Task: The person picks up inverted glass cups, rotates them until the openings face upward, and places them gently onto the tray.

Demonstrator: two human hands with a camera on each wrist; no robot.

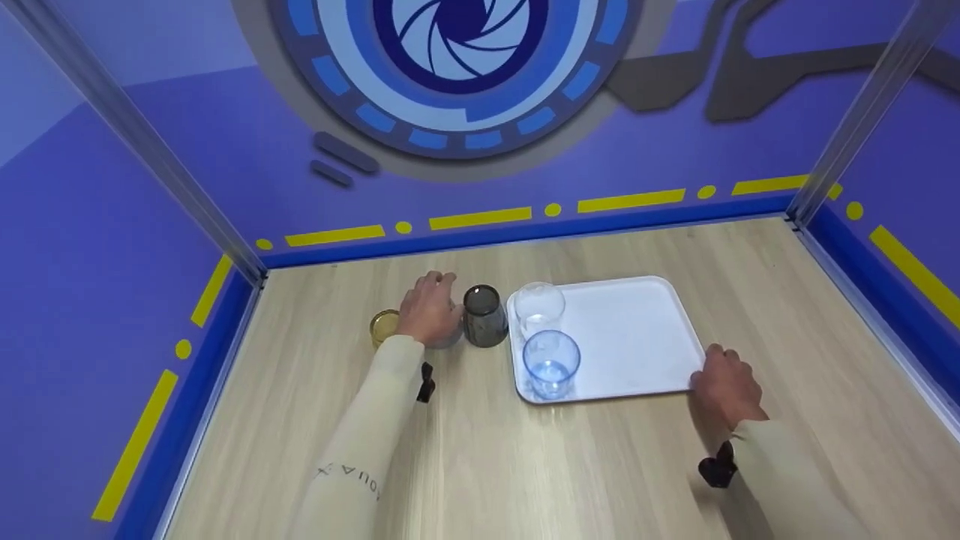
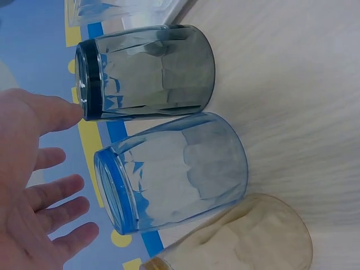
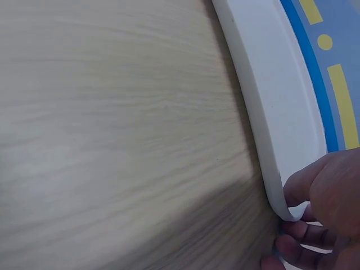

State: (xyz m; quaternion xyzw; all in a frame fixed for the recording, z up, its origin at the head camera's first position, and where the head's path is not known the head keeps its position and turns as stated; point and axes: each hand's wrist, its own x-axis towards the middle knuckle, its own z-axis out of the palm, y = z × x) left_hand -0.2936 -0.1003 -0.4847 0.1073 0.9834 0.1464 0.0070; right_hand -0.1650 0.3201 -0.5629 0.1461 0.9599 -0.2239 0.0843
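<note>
Hd cam brt; wrist cams dimmer.

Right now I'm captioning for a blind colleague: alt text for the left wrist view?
A person's left hand, fingers apart, is close to a grey glass, a blue glass and an amber glass in a row on a wooden table. A clear glass and white tray show at the top edge.

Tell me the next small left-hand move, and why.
Probably lower the left hand around the grey cup and grip it: the thumb is close to that cup's upper end, the cup stands just beside the tray, and the right hand holds the tray's corner.
</note>
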